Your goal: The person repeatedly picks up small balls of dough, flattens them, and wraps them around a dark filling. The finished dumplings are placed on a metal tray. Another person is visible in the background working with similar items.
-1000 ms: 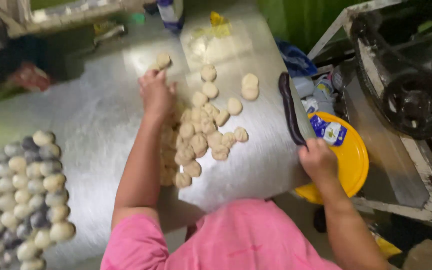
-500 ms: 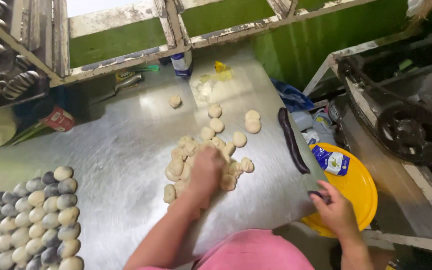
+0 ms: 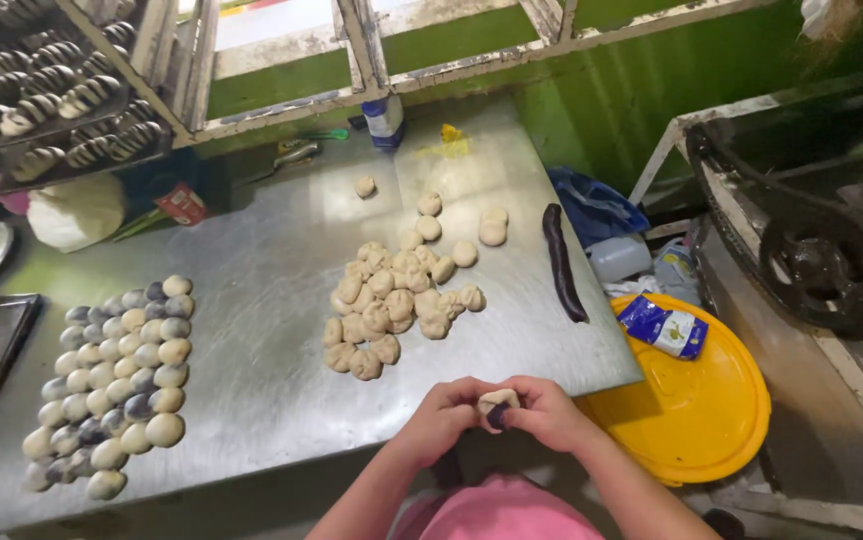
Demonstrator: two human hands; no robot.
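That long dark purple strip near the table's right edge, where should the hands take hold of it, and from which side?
Probably best at the near end of the dark purple strip, coming from the right side. It lies flat and lengthwise along the steel table, its near end by the table's right edge above the yellow lid, clear of the pale dough balls to its left.

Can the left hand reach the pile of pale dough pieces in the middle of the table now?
Probably yes. The dough pile lies just beyond the left hand, with bare steel table between. But both hands now pinch one dough piece, so the left must let go first.
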